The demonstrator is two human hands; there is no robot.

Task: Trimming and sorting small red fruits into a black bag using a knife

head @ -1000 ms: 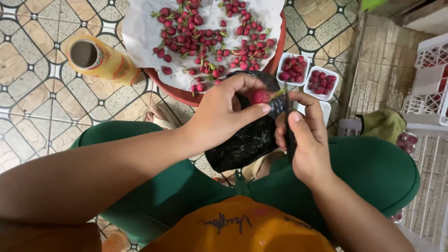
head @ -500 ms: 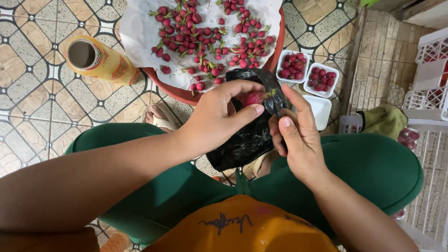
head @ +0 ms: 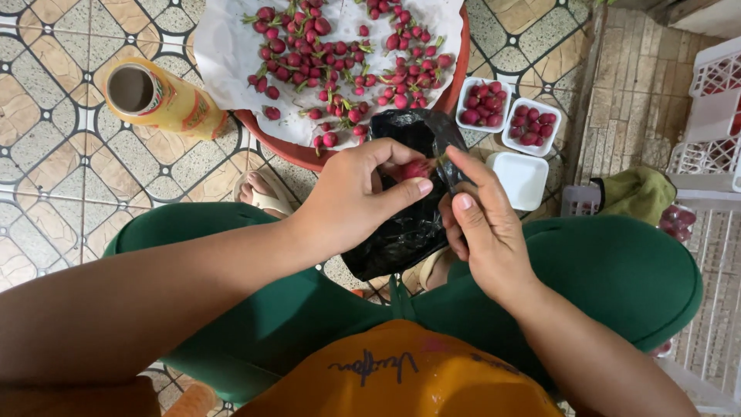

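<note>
My left hand grips a small red fruit between thumb and fingers, right over a black plastic bag that lies between my knees. The fingertips of my right hand touch the fruit's stem end and the rim of the bag. Beyond the bag, a red round tray lined with white paper carries several more red fruits with green stems.
Two small white trays filled with red fruit and one empty white tray sit right of the big tray. A yellow roll lies on the tiled floor at left. White crates and a green cloth are at right.
Both hands stayed together over the black bag; the left hand's grip on the red fruit turned slightly and the right fingertips closed onto its stem end.
</note>
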